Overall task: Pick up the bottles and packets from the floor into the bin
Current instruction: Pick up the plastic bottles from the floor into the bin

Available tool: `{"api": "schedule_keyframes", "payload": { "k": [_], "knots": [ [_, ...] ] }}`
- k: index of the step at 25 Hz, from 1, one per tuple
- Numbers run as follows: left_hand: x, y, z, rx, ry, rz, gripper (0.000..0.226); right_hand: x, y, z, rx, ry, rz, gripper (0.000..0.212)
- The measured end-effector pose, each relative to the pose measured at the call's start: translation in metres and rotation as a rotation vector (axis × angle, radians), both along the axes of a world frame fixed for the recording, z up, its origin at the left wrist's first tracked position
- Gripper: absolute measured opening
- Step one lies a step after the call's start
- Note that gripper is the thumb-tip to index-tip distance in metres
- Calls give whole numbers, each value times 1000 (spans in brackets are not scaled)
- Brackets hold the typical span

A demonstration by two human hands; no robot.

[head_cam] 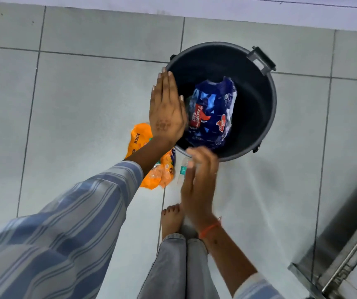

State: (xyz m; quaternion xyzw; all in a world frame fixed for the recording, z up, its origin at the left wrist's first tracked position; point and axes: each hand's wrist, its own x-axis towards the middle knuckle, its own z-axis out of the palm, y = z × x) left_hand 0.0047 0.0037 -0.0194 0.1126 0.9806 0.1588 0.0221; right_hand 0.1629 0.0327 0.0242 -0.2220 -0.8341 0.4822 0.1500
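Blue packet (pixel 213 114) sits in the bin (pixel 257 134) at upper right. Left hand (pixel 167 106) flat, empty, over the rim; right hand (pixel 199 182) blurred, open, empty. Orange packet (pixel 149 165) and bottle (pixel 183 169) wait at centre; next, stoop and grab them.

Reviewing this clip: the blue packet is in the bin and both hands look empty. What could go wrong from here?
1. The orange packet and a clear bottle lie on the floor beside the bin, near the bare foot; a step forward might land on them.
2. The left hand and right hand are open and empty, so those items could get left behind.
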Motion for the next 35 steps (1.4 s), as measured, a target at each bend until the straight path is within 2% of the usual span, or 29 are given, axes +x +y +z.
{"api": "schedule_keyframes", "payload": {
  "k": [2,6,9,11,13,15,17,20,23,27,29,31,35],
  "knots": [
    [1,0,-1,10,0,3,55,18,-24,-29,-100,-177,131,43],
    [2,-2,-6,25,19,21,55,27,-20,-121,10,-532,267,34],
    [2,0,-9,37,73,17,54,24,-11,-172,34,-931,221,69],
    [0,-3,-16,49,113,19,54,16,-17,-200,-18,-1037,127,88],
    [-1,-4,-21,49,135,24,54,13,-21,-222,-19,-1064,91,93],
    [0,-1,-20,60,149,15,53,21,-19,-225,42,-1050,114,85],
    [2,0,-18,63,138,15,53,35,-19,-205,64,-889,170,78],
    [1,0,-7,20,82,-2,54,53,-13,-136,-22,-561,263,76],
    [2,3,-1,-16,35,-4,55,57,5,-59,-119,-346,300,73],
    [1,1,3,29,-27,-2,55,32,35,19,33,-71,256,65],
    [-1,-4,8,138,-42,2,54,1,53,34,140,-14,165,66],
    [3,-11,13,282,-29,33,51,-33,73,33,224,-36,67,66],
    [26,-46,-3,416,21,327,48,-68,99,4,455,-265,103,69]
  ]
}}
